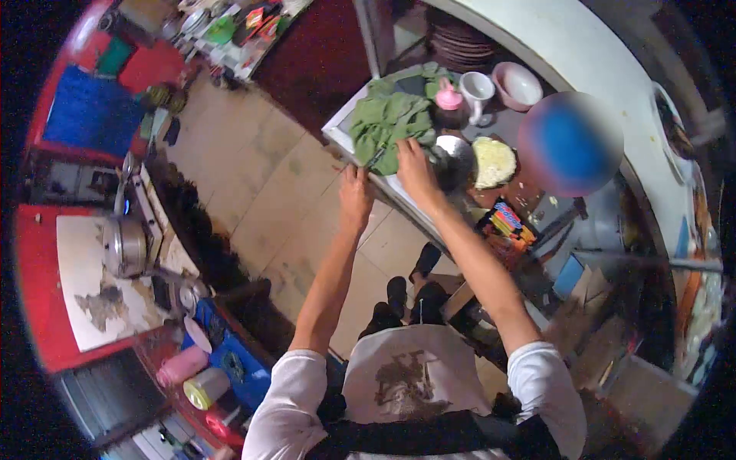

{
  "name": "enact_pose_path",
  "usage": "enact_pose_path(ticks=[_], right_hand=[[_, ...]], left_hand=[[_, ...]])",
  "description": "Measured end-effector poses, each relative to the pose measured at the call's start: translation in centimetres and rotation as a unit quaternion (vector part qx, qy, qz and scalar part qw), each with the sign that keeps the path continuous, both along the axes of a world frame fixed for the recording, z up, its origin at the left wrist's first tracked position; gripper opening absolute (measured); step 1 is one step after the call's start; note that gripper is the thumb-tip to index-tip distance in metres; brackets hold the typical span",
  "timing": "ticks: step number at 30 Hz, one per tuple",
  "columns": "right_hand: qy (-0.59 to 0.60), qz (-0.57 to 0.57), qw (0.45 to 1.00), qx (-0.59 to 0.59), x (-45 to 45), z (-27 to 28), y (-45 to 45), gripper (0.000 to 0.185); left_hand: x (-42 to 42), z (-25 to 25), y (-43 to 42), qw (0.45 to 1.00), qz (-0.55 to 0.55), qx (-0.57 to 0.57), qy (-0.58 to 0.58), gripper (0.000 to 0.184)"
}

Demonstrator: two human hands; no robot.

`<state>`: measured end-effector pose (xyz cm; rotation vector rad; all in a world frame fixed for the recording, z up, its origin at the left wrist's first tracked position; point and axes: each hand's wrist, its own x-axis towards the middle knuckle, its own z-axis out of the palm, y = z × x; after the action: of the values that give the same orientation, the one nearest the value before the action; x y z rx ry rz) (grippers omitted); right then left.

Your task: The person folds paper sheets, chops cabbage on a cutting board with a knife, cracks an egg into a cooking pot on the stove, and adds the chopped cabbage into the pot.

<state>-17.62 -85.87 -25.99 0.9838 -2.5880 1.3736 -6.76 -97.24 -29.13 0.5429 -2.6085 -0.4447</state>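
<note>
A crumpled green cloth (395, 123) lies on the near corner of the counter (338, 132). My right hand (416, 170) is on the cloth's right side, its fingers bent and closed on the fabric. Against the counter's front edge is my left hand (356, 196), its fingers curled together just below the cloth; what they hold, if anything, is hidden. Right of my right hand stand a shiny metal container (454, 157) and a pile of pale chopped food (493, 162). A pink-lidded jar (448, 98) and a white mug (477, 92) stand behind the cloth.
Further along the counter are a pink bowl (520, 84), a blurred blue-and-pink round container (571, 144), a bright snack packet (509, 220) and a dark knife-like object (558, 234). At left, a metal pot (125, 244) sits beside a stove. Tiled floor (268, 172) lies between.
</note>
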Motion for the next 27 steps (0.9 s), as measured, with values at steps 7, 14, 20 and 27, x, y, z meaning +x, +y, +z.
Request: enact_pose_path(ticks=[7,14,20,27], right_hand=[[0.020,0.066,0.983,0.169,-2.1,-2.8,-2.6,0.017],[0.058,0.072,0.982,0.163,1.8,-0.3,-0.4,0.036],[-0.032,0.016,0.999,0.034,23.0,1.2,15.8,0.033],[-0.163,-0.210,0.887,0.377,35.6,-4.0,36.1,0.056]], left_hand=[[11.7,-0.9,-1.3,0.630,0.196,0.744,0.111,0.006],[18.3,3.5,2.8,0.308,0.056,0.922,0.230,0.013],[20.9,4.5,5.3,0.316,-0.003,0.935,0.161,0.016],[22.6,6.4,11.2,0.529,-0.097,0.832,-0.135,0.022]])
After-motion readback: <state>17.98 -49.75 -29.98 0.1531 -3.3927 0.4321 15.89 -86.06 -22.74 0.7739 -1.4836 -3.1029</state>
